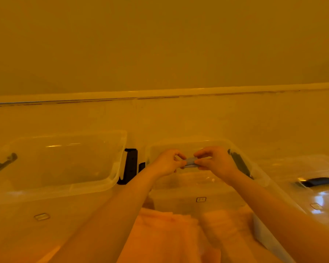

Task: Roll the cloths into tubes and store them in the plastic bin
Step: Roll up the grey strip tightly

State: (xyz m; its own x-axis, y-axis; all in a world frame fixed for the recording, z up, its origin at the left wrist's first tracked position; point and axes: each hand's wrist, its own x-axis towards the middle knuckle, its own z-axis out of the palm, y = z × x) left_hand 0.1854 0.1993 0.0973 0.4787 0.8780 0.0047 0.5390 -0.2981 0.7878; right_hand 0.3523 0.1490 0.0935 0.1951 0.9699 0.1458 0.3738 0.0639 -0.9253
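Observation:
Both my hands are raised over the middle clear plastic bin [258, 173]. My left hand [167, 164] and my right hand [213, 161] pinch the two ends of a small grey rolled cloth [191, 162], held level between them above the bin's opening. Peach-coloured cloths [171, 236] lie in a pile close to me, below my forearms. The inside of the middle bin is mostly hidden behind my hands.
A second clear bin [114, 168] with black latches [130, 166] stands to the left. A clear lid with a dark handle [320, 182] lies at the right. All sit on a pale surface against a wall.

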